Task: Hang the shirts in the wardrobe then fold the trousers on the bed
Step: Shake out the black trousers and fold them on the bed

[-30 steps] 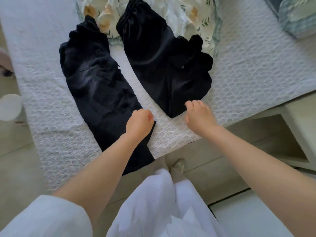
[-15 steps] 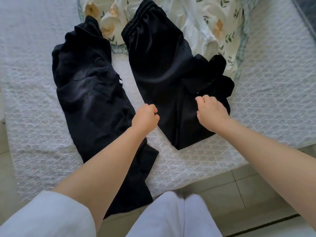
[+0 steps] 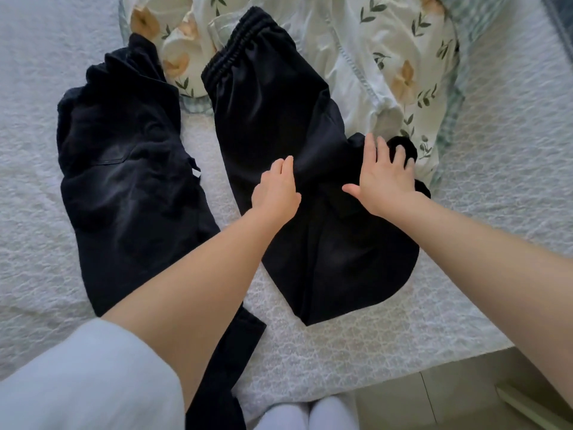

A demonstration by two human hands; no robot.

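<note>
While the person leaned over it, the white bed (image 3: 480, 243) filled almost the whole view, and its cover had a bumpy pattern. A flowery blanket (image 3: 387, 57) lay bunched up at the far side of the bed.

Two pairs of dark trousers lay on the cover, side by side and a little apart. The left trousers (image 3: 124, 181) were spread out long, with the near end hanging over the bed's edge by the person's white sleeve (image 3: 86, 377). A small white tag stuck out on one side of them. The right trousers (image 3: 279, 103) had a stretchy waistband at the far end, resting on the flowery blanket. Their near part lay doubled over on the cover.

Both bare arms reached out over the right trousers. The left hand (image 3: 276, 187) lay flat on the dark cloth with its fingers together, pressing down and not grabbing anything. The right hand (image 3: 384, 178) was spread wide just beside it, palm down on a lumpy bit of the same trousers, with its fingers loose and not closed around the cloth.
</note>
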